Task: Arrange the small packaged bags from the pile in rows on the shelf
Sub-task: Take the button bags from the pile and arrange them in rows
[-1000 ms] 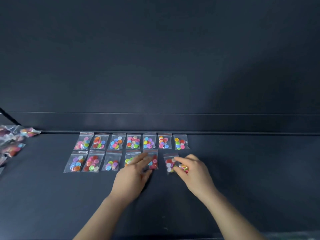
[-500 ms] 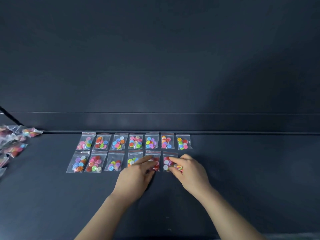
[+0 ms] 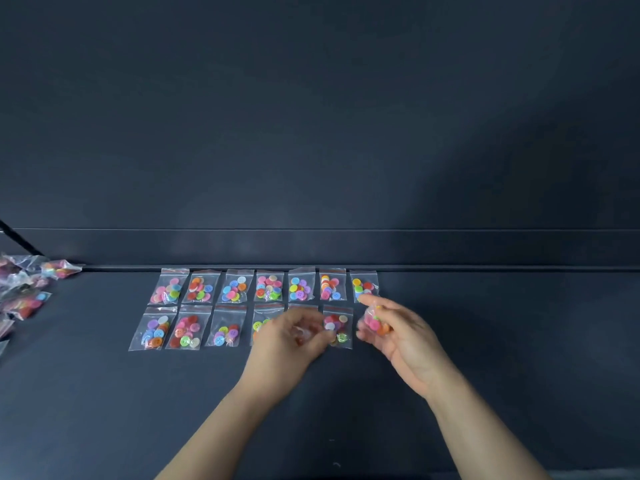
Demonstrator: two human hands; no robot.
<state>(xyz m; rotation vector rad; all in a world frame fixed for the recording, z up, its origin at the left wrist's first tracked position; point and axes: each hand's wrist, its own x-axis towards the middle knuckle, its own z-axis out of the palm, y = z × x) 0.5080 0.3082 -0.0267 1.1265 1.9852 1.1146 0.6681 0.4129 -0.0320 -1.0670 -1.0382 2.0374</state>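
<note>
Sitting far left of the back row [image 3: 269, 286], the pile [image 3: 24, 292] is waiting on the shelf [image 3: 104, 393]. Just in front of that row, the left hand [image 3: 289, 339] is curling over the fifth front bag [image 3: 303, 309], probably squaring it up; can't tell if it's gripping. The right hand [image 3: 401, 332] is holding a loose bag [image 3: 375, 322] in front of the row's right end, likely filling that gap.

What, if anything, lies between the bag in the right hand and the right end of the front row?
Nothing visible does: the right hand holds the bag just beside the last front-row bag, and the shelf there looks bare, though the hand hides part of it.
</note>
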